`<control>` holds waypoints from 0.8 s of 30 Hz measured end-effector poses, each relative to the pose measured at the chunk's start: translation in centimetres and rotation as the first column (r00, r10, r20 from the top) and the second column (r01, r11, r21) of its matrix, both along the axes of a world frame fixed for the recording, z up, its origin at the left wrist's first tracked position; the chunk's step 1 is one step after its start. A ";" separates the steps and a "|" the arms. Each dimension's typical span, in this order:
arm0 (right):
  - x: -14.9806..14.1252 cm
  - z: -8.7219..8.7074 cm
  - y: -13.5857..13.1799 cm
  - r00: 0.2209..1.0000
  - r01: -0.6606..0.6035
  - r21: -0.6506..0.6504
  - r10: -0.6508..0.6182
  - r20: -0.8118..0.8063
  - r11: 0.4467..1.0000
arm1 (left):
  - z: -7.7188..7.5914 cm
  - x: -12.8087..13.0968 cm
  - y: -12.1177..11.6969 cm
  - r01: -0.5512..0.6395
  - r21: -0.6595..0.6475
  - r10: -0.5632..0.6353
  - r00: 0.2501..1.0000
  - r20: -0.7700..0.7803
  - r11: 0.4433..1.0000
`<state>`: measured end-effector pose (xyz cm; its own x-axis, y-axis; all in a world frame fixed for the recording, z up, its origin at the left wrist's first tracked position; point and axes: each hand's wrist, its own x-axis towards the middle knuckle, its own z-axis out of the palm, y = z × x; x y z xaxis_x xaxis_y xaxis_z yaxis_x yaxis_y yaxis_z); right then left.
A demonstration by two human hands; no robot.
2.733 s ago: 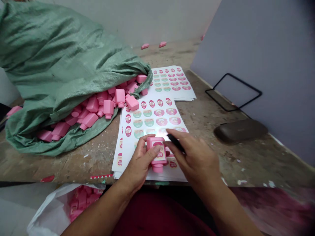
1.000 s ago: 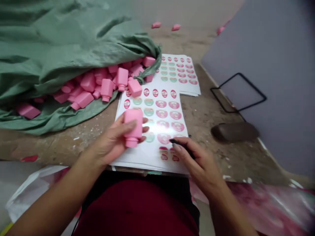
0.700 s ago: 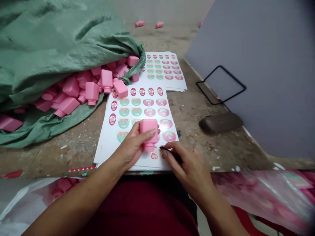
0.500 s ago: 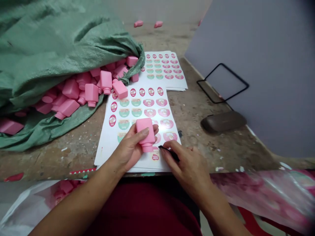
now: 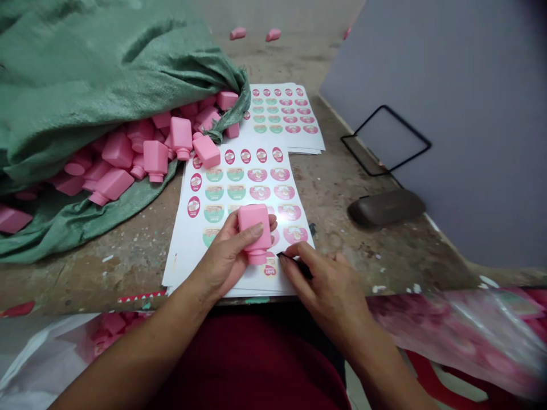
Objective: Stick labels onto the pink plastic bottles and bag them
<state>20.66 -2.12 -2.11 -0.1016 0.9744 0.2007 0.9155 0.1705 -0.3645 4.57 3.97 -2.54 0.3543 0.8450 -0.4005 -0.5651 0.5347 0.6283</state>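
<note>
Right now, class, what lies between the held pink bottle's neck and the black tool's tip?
In the head view, a pink BABY label shows between the pink bottle and the black tool, against the white sheet.

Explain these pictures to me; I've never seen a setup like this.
There is no machine here. You are seeing a person's own two bare hands, and every picture comes from one camera worn on that person's head, looking forward and down. The left hand holds a pink bottle, its neck pointing toward the wearer. The right hand grips a slim black tool; exactly what it is, I can't tell. On the worn table lie sticker sheets and a green sack with loose bottles at its mouth. To the right is a dark case.
</note>
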 end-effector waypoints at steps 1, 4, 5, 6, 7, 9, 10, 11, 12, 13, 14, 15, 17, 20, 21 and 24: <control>0.0 0.0 0.0 1.000 0.002 0.000 -0.002 0.000 1.000 | 0.0 0.0 0.0 0.006 0.002 -0.006 1.000 -0.005 1.000; 0.0 -0.1 0.2 1.000 0.015 -0.013 -0.015 -0.016 1.000 | 0.2 0.0 0.0 0.027 0.007 -0.027 1.000 -0.005 1.000; 0.1 -0.1 0.2 0.999 0.023 -0.033 -0.024 -0.029 0.999 | 0.2 0.0 0.0 0.029 0.007 -0.029 1.000 -0.003 1.000; 0.2 -0.1 0.3 0.998 0.032 -0.060 -0.035 -0.051 0.998 | 0.3 0.1 0.0 0.030 0.005 -0.030 1.000 -0.001 1.000; 0.3 -0.1 0.3 0.996 0.038 -0.093 -0.046 -0.080 0.995 | 0.3 0.1 0.0 0.030 0.001 -0.030 1.000 0.003 1.000; 0.6 -0.1 0.3 0.988 0.042 -0.150 -0.063 -0.138 0.988 | 0.3 0.1 0.0 0.020 -0.018 -0.020 1.000 0.015 1.000; 0.7 0.0 0.3 0.987 0.039 -0.157 -0.063 -0.150 0.987 | 0.3 0.1 0.1 0.011 -0.030 -0.011 1.000 0.023 0.999; 0.7 0.0 0.3 0.988 0.034 -0.146 -0.055 -0.142 0.989 | 0.3 0.1 0.1 0.001 -0.042 0.000 0.999 0.032 0.999; 0.8 0.1 0.3 0.993 0.029 -0.122 -0.043 -0.114 0.992 | 0.3 0.1 0.1 -0.008 -0.053 0.010 0.999 0.041 0.999; 0.8 0.1 0.3 0.997 0.021 -0.094 -0.028 -0.072 0.995 | 0.4 0.1 0.2 -0.016 -0.060 0.019 0.999 0.050 0.998; 0.8 0.1 0.4 1.000 0.013 -0.068 -0.015 -0.028 0.998 | 0.4 0.1 0.2 -0.021 -0.065 0.025 0.998 0.057 0.998; 0.7 0.1 0.4 1.000 0.002 -0.053 -0.001 0.008 0.999 | 0.4 0.2 0.2 -0.023 -0.066 0.027 0.998 0.061 0.998; 0.6 0.0 0.6 0.999 -0.017 -0.051 0.020 0.049 0.999 | 0.3 0.2 0.3 -0.022 -0.065 0.026 0.998 0.061 0.998; 0.4 -0.3 1.1 0.997 -0.006 -0.056 0.010 0.081 0.998 | 0.2 0.2 0.4 -0.017 -0.065 0.020 0.999 0.048 0.998; 0.3 -0.4 1.2 0.996 0.013 -0.049 -0.008 0.093 0.999 | 0.2 0.2 0.4 -0.017 -0.064 0.020 0.999 0.047 0.998; 0.2 -0.7 1.2 0.997 0.065 -0.047 -0.063 0.038 0.997 | 0.1 0.1 0.4 -0.026 -0.058 0.029 0.998 0.053 0.998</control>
<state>20.84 -0.87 -2.83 -0.0449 0.9876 0.1507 0.9367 0.0941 -0.3373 4.72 4.39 -2.44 0.3533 0.8312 -0.4293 -0.6123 0.5524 0.5657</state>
